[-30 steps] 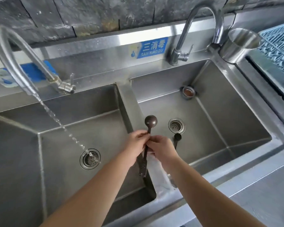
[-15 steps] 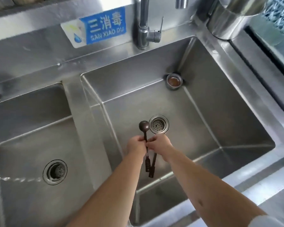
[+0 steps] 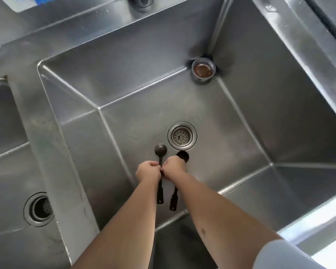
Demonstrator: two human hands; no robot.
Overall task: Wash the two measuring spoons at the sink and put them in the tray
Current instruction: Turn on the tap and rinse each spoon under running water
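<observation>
- Daylight is even and fairly bright, with no hard shadows across the steel sink (image 3: 250, 117).
- Glare burns white on the sink's front rim at lower right, detail lost there.
- Soft streaky reflections run along the basin's creases.
- Wide-angle bend shows: the edges lean outward toward the corners.
- Everything looks slightly soft and smeared; the hands (image 3: 161, 169) and the drain strainer (image 3: 182, 135) lack crisp edges.

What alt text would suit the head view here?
Two bare hands, the left hand and right hand, each hold a dark measuring spoon over the right stainless sink basin, near its strainer drain. A small metal cup sits in the basin's far corner.
</observation>
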